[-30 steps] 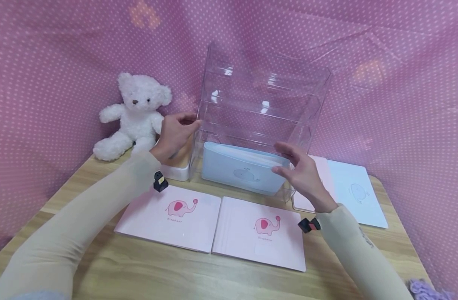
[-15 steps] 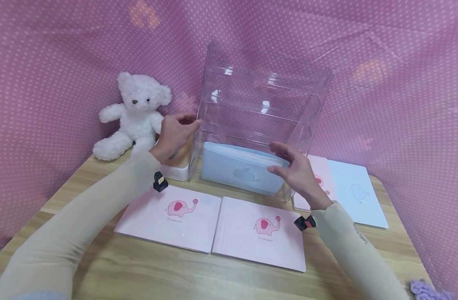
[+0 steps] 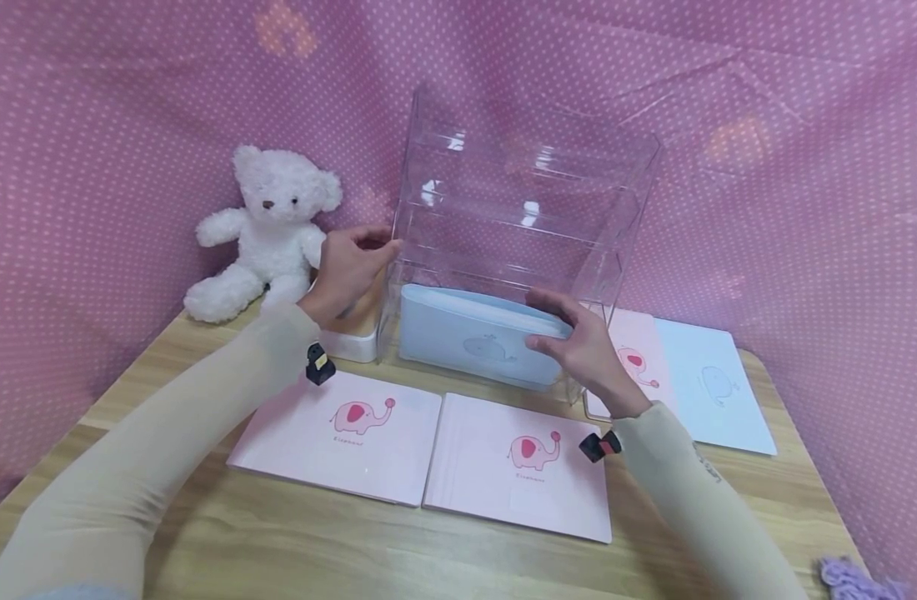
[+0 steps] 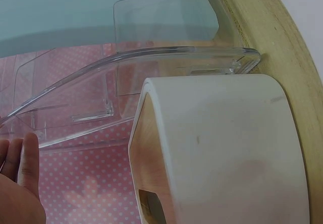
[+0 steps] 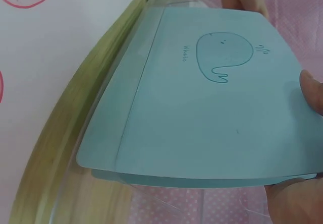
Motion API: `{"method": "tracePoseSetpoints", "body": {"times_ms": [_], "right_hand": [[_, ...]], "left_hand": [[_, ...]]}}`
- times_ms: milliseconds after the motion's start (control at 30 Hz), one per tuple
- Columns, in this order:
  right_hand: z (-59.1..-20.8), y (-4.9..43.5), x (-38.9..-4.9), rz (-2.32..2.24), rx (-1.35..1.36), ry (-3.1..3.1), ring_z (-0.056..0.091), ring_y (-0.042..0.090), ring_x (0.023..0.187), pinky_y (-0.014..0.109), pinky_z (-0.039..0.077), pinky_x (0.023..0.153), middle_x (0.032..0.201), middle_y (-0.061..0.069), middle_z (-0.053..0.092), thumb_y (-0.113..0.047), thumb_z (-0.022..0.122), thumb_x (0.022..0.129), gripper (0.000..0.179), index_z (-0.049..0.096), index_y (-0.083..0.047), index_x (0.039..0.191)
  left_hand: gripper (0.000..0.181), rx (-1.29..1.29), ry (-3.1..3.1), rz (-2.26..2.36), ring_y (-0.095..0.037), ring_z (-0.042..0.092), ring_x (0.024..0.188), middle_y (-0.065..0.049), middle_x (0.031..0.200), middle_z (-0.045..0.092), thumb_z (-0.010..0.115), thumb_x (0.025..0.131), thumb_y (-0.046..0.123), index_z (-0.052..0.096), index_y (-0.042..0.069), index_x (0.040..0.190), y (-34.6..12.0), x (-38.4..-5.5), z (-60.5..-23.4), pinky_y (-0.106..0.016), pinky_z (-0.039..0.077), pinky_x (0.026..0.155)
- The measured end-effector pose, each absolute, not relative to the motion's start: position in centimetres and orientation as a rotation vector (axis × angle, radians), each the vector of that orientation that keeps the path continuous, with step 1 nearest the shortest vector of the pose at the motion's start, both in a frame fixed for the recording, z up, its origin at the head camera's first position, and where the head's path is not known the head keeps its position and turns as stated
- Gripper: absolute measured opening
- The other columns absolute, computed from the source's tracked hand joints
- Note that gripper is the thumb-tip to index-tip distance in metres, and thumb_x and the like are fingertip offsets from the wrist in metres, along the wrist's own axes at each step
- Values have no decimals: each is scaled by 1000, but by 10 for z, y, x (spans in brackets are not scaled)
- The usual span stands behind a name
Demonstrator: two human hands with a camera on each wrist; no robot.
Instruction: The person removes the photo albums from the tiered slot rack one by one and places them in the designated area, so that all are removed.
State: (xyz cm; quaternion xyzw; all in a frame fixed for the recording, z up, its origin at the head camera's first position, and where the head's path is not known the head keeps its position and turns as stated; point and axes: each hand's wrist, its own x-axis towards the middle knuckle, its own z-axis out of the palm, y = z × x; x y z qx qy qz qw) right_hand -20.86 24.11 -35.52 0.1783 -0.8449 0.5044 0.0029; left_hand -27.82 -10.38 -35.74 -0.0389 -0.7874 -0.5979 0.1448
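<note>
A clear tiered rack stands at the back of the table, with a light blue whale album upright in its lowest tier. My right hand grips the album's right end, thumb on the front cover and fingers behind the top edge. In the right wrist view that thumb lies on the cover, and the album's lower edge sits behind the rack's clear lip. My left hand pinches the rack's left side edge between thumb and fingers. Some of its fingers show beside that edge in the left wrist view.
Two pink elephant albums lie flat in front of the rack. Right of it lie a pink album and a blue whale album. On the left are a white-rimmed wooden box and a white teddy bear.
My right hand has moved a little left along the album's end. The album has shifted slightly left inside the rack. My left hand stays on the rack's side.
</note>
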Motion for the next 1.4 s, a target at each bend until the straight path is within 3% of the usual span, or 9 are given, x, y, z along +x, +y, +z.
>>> {"method": "tracePoseSetpoints", "body": {"times_ms": [233,333,767,1033,1400], "right_hand": [[-363,236,-212,1663,565,-2633,54,27,135,42,43,116,145,11,60,-4,81,83,65,56,-11,143],[-364,233,-213,1660,549,-2623,55,26,135,47,43,117,144,10,61,-4,81,82,64,58,-13,141],[-368,228,-218,1724,519,-2595,58,22,126,45,44,112,137,5,65,-6,82,82,55,66,-18,133],[-367,224,-219,1741,417,-2630,60,26,123,47,47,110,134,7,66,-7,80,85,47,68,-14,130],[-368,221,-221,1799,367,-2571,62,18,116,35,49,105,133,8,67,-4,80,84,44,69,-10,126]], "left_hand": [[39,-105,-2277,-1721,-10,66,95,-14,116,74,77,91,31,72,8,122,-104,-277,-357,-13,56,80],[38,-120,-2264,-1726,-11,66,95,-14,116,74,76,92,31,73,8,122,-104,-278,-357,-14,56,80],[38,-120,-2259,-1732,-10,67,95,-12,114,75,77,91,32,73,8,121,-105,-278,-358,-15,57,80],[38,-126,-2264,-1718,-11,67,95,-13,115,75,77,91,31,73,8,121,-105,-280,-359,-15,57,80],[37,-120,-2267,-1721,-12,66,96,-14,116,74,77,92,30,73,8,121,-104,-278,-358,-14,57,80]]}}
